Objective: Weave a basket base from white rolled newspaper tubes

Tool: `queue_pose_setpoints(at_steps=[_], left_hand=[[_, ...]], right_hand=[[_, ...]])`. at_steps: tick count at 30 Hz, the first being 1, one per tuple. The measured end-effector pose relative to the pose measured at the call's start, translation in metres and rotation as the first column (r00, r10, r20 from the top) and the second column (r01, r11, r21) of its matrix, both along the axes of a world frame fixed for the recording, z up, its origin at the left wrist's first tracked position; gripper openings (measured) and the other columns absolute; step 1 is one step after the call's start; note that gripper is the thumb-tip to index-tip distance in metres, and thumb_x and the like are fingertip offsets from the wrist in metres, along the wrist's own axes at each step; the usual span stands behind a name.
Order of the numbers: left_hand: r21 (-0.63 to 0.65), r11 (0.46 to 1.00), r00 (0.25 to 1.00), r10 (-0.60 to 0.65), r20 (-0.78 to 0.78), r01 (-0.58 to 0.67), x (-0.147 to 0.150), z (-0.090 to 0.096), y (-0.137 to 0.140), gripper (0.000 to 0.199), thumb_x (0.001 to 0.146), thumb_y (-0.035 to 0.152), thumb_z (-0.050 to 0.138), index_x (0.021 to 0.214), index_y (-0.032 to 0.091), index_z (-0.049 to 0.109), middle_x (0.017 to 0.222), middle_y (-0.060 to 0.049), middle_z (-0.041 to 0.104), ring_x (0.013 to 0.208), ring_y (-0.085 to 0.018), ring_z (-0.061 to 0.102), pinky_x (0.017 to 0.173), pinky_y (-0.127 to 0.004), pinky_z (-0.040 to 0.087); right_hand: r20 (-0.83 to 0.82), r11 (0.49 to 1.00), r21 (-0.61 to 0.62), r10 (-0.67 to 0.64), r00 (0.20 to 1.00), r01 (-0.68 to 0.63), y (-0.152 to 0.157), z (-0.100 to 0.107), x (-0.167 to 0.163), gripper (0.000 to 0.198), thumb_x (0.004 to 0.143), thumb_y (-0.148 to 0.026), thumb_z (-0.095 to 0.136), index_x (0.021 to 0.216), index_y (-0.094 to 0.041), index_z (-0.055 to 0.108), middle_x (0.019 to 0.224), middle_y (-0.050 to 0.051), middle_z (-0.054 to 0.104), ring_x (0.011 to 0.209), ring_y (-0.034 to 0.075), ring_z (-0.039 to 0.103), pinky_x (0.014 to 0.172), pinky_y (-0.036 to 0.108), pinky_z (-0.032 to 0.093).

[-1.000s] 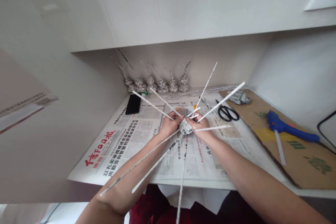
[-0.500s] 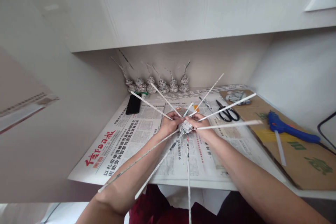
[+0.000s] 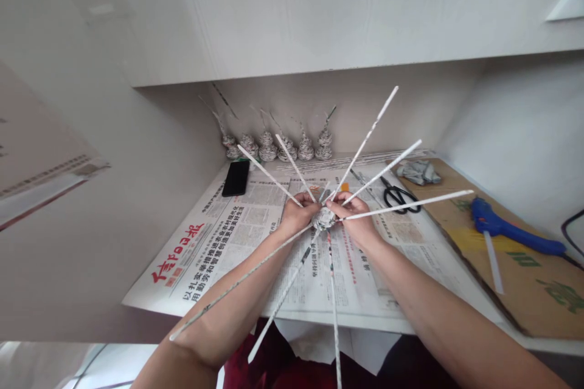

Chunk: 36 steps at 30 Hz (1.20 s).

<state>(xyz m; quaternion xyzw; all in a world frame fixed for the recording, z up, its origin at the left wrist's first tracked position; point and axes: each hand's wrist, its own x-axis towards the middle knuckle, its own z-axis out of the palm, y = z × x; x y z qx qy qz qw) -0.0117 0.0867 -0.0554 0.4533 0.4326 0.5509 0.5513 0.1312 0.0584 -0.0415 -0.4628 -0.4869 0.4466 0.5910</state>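
Note:
Between my hands is a small woven piece (image 3: 325, 218) of rolled newspaper, with several thin paper rods fanning out from it. My left hand (image 3: 298, 214) grips its left side, the fingers curled round and partly hidden. On the right side my right hand (image 3: 354, 213) pinches it, thumb on the edge near the rod bases. One paper rod (image 3: 365, 140) rises up and to the right, and another paper rod (image 3: 334, 316) hangs toward my lap. The piece is held above the newspaper sheets (image 3: 219, 249) on the desk.
Several gourd-shaped woven paper pieces (image 3: 305, 147) line the back wall, beside a bundle of paper rods (image 3: 351, 163). A black phone (image 3: 236, 178) lies at left. Black scissors (image 3: 401, 199), crumpled paper (image 3: 418, 172) and a blue glue gun (image 3: 515, 231) on cardboard (image 3: 538, 310) are at right.
The rods on the right have swung upward, and the upper right one stands higher. My right fingers have shifted slightly at the rod bases. Both hands still hold the woven piece.

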Motion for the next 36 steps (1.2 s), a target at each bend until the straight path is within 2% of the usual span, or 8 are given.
queue_pose_setpoints(at_steps=[5, 9, 14, 17, 20, 25, 29, 36], left_hand=[[0.005, 0.999, 0.998, -0.038, 0.046, 0.038, 0.001, 0.004, -0.003, 0.03, 0.052, 0.025, 0.083, 0.068, 0.015, 0.06, 0.055, 0.002, 0.059, 0.046, -0.009, 0.05, 0.049, -0.023, 0.036], [-0.002, 0.999, 0.992, -0.042, 0.118, 0.043, 0.001, 0.008, -0.004, 0.034, 0.053, 0.03, 0.083, 0.066, 0.016, 0.055, 0.05, 0.004, 0.056, 0.043, -0.009, 0.049, 0.047, -0.023, 0.036], [0.002, 0.998, 0.982, 0.068, 0.177, -0.07, -0.001, 0.009, 0.001, 0.033, 0.052, 0.028, 0.082, 0.067, 0.015, 0.056, 0.052, 0.003, 0.058, 0.047, -0.01, 0.052, 0.051, -0.023, 0.039], [-0.018, 0.996, 0.97, 0.087, 0.228, -0.085, -0.001, 0.007, 0.003, 0.033, 0.051, 0.027, 0.082, 0.069, 0.015, 0.058, 0.057, 0.001, 0.063, 0.05, -0.012, 0.056, 0.054, -0.025, 0.042], [-0.031, 0.998, 0.967, 0.052, 0.249, -0.046, 0.0, 0.006, 0.003, 0.032, 0.051, 0.026, 0.083, 0.068, 0.015, 0.058, 0.058, 0.0, 0.064, 0.051, -0.012, 0.057, 0.055, -0.025, 0.043], [-0.052, 0.997, 0.969, -0.035, 0.243, 0.049, 0.002, 0.008, -0.001, 0.033, 0.049, 0.026, 0.085, 0.066, 0.014, 0.059, 0.059, -0.001, 0.065, 0.051, -0.013, 0.058, 0.055, -0.026, 0.045], [-0.078, 0.993, 0.968, -0.063, 0.242, 0.084, 0.002, 0.009, -0.003, 0.035, 0.047, 0.026, 0.086, 0.064, 0.015, 0.058, 0.057, -0.001, 0.065, 0.05, -0.014, 0.059, 0.054, -0.026, 0.046], [-0.03, 0.996, 0.986, -0.074, 0.149, 0.079, 0.002, 0.009, -0.006, 0.031, 0.052, 0.025, 0.085, 0.077, 0.014, 0.069, 0.063, -0.001, 0.068, 0.053, -0.012, 0.058, 0.053, -0.024, 0.043]], right_hand=[[-0.009, 0.999, -0.005, -0.04, 0.999, 0.04, 0.001, 0.002, 0.0, 0.042, 0.064, -0.042, 0.08, 0.097, -0.018, 0.072, 0.073, 0.001, 0.068, 0.058, 0.013, 0.057, 0.053, 0.025, 0.044], [-0.027, 0.993, -0.085, -0.082, 0.996, 0.08, -0.001, 0.007, 0.002, 0.051, 0.072, -0.061, 0.069, 0.098, -0.017, 0.07, 0.072, 0.003, 0.067, 0.054, 0.013, 0.055, 0.043, 0.023, 0.04], [-0.114, 0.986, -0.079, 0.136, 0.984, -0.146, -0.006, 0.012, 0.003, 0.063, 0.081, -0.072, 0.049, 0.103, -0.017, 0.07, 0.088, 0.008, 0.07, 0.067, 0.016, 0.063, 0.049, 0.024, 0.048], [-0.034, 0.98, -0.033, 0.194, 0.98, -0.196, -0.006, 0.007, 0.001, 0.057, 0.072, -0.061, 0.07, 0.109, -0.018, 0.067, 0.09, 0.007, 0.071, 0.07, 0.017, 0.064, 0.054, 0.026, 0.052], [0.047, 0.993, -0.036, 0.112, 0.993, -0.11, -0.004, 0.001, -0.002, 0.053, 0.063, -0.046, 0.082, 0.106, -0.019, 0.066, 0.079, 0.002, 0.069, 0.056, 0.013, 0.06, 0.049, 0.025, 0.051], [0.033, 0.993, -0.117, -0.031, 0.999, 0.035, 0.001, 0.0, -0.004, 0.042, 0.06, -0.043, 0.081, 0.089, -0.018, 0.064, 0.061, -0.003, 0.062, 0.04, 0.009, 0.048, 0.034, 0.022, 0.039], [0.047, 0.987, -0.144, -0.072, 0.996, 0.078, 0.002, -0.001, -0.002, 0.038, 0.059, -0.046, 0.079, 0.081, -0.018, 0.065, 0.056, -0.001, 0.063, 0.04, 0.012, 0.05, 0.037, 0.024, 0.041], [0.192, 0.992, -0.028, -0.113, 0.975, 0.12, 0.0, -0.004, 0.002, 0.036, 0.066, -0.05, 0.074, 0.077, -0.017, 0.069, 0.059, 0.003, 0.067, 0.05, 0.016, 0.058, 0.048, 0.027, 0.044]])
